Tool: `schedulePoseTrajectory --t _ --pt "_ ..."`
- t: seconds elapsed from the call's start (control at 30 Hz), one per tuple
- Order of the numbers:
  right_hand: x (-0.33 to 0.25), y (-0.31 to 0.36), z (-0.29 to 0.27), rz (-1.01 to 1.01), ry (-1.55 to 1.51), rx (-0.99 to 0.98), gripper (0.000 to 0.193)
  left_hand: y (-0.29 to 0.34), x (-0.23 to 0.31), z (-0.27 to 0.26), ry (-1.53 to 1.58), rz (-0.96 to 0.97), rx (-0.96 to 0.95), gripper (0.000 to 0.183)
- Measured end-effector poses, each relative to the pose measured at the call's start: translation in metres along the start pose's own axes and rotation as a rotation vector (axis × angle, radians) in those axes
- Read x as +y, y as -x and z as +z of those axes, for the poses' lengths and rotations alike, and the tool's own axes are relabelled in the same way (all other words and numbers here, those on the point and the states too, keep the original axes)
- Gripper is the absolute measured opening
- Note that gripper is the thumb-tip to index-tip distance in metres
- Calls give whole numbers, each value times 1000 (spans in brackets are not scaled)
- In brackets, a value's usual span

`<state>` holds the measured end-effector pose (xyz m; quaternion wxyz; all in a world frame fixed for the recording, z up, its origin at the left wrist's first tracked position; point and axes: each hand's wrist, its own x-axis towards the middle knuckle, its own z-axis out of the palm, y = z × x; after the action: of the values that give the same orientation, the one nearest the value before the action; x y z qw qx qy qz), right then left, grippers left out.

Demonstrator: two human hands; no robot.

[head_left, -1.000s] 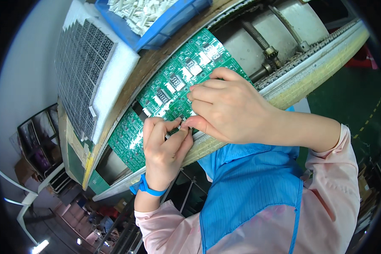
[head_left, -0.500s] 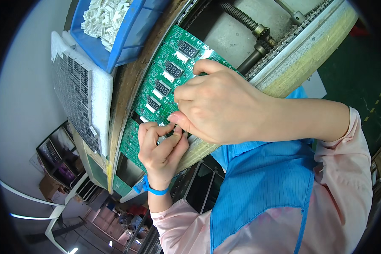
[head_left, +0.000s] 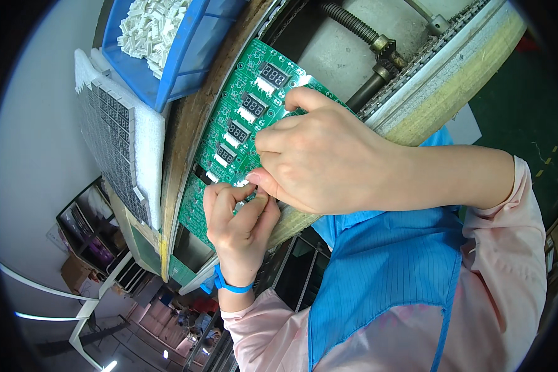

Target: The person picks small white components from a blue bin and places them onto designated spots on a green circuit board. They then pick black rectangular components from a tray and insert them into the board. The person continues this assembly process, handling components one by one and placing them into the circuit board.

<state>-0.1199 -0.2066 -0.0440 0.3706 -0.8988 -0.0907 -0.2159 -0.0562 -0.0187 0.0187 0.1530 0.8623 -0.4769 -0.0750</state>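
The left hand pinches a small white connector between thumb and forefinger, its grip nearly closed on the part, wrist bent upward and ringed by a blue wrist strap. The right hand arches over from the right, fingers curled, fingertips pressing that same connector onto the green circuit board; its grip is closed around the piece too. The board lies tilted along the worktop's worn front edge, carrying a row of small dark digit displays with white connectors beside them. Beyond the edge sit a blue bin of white connectors and a white foam tray of dark components.
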Motion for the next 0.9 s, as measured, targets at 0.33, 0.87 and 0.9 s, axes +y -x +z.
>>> schedulePoseTrajectory --t 0.33,0.87,0.9 --pt "0 1 1 -14 16 14 33 -4 2 -3 17 -51 -22 22" --pt "0 1 2 -11 15 -1 33 -5 5 -5 0 -64 -57 23" --pt "1 2 2 -15 18 -3 32 -5 4 -5 5 -59 -64 23"
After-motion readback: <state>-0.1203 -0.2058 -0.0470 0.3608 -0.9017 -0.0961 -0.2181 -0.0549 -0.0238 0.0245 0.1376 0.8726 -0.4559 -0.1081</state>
